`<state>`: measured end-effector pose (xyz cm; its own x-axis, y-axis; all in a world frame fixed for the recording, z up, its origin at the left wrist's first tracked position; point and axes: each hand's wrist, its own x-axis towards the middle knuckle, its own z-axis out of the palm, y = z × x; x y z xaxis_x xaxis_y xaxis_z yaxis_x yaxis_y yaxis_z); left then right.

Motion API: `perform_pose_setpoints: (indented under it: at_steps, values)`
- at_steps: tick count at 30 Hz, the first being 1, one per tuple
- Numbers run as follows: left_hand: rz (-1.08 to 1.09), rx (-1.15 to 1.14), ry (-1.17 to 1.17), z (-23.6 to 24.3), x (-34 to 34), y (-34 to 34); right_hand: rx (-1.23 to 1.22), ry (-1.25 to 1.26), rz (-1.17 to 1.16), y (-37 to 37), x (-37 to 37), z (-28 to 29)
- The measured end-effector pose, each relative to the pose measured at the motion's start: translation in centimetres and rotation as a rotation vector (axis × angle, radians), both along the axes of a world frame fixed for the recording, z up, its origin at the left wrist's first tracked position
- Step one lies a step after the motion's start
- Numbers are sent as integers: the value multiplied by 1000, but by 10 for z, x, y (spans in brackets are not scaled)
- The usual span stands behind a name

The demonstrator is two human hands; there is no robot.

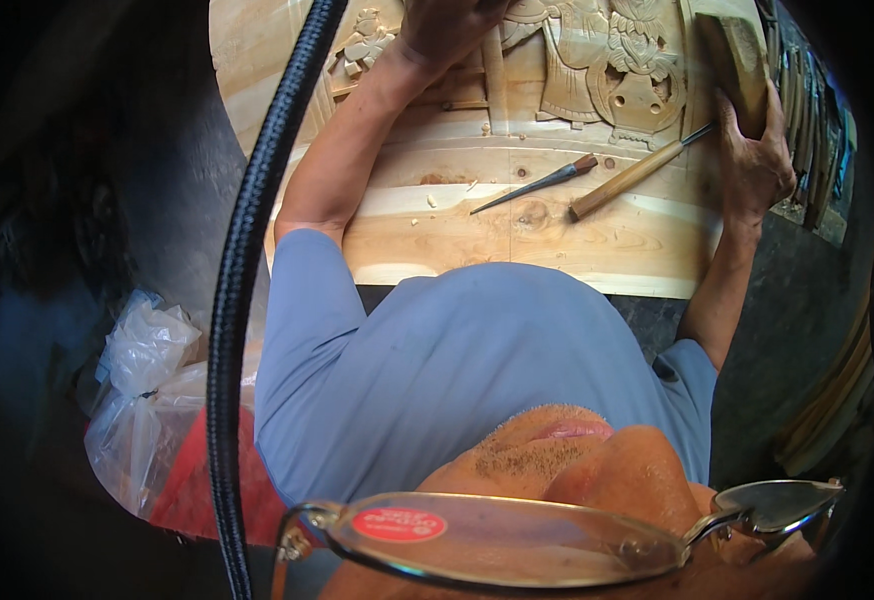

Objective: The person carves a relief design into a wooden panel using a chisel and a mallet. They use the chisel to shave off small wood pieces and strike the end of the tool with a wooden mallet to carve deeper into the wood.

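Note:
At the right edge of a pale carved wooden panel (pixel 427 235), my right hand (pixel 757 165) is closed around a thick, dark-sided wooden block (pixel 732 70). My left hand (pixel 447 25) reaches over the panel at the top, where the picture cuts off its fingers; what it holds, if anything, is hidden. Between my arms lies a slim dark metal chisel (pixel 537 188) with a worn brown end. Beside it, a chisel with a long wooden handle (pixel 627 182) rests at a slant, its metal blade pointing toward my right hand. Raised carved figures (pixel 617 75) cover the panel's far part.
Several long tools or strips (pixel 812 140) stand in a row beyond the panel's right side. Wood chips (pixel 432 200) are scattered on the panel. A tied clear plastic bag (pixel 147 370) sits by a red surface (pixel 202 480) at left. A black braided cable (pixel 247 260) crosses the view.

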<state>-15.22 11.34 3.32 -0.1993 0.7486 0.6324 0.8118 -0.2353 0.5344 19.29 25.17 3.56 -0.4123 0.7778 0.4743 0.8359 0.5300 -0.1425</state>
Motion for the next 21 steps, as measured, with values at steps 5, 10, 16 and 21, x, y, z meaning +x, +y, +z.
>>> perform_pose_setpoints:
  at_steps: [5,10,16,21]
  values:
    - [3,74,84,1,-2,2,3,-43,-3,-1,1,6]
    - [0,116,130,3,0,4,24,-19,26,4,5,1]
    - [-57,223,211,-2,-1,11,-22,155,46,2,2,6]
    - [-69,138,218,8,5,1,-550,1149,338,-12,9,52]
